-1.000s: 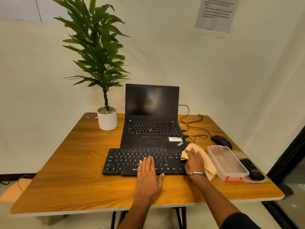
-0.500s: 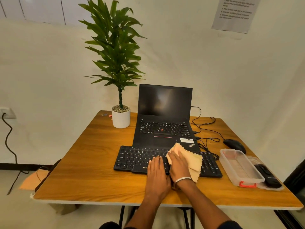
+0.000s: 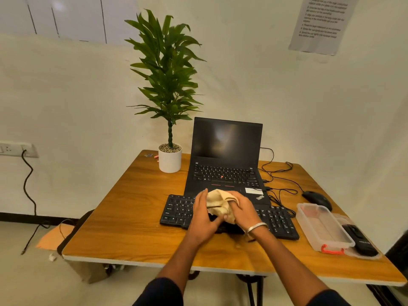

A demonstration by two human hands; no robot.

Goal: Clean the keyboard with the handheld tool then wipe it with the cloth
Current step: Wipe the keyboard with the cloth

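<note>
cloth now bunched up between both hands over the middle of the keyboard — a second ago spread flat under right hand. left hand off the keys, gripping cloth too — probably regathering mid-wipe.

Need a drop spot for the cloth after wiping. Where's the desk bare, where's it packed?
Bare: the wooden desk left of the external keyboard, in front of the potted plant, and the front strip near both hands. Crowded: right side, with cables, mouse, clear plastic box and black handheld tool; the laptop fills the middle.
</note>
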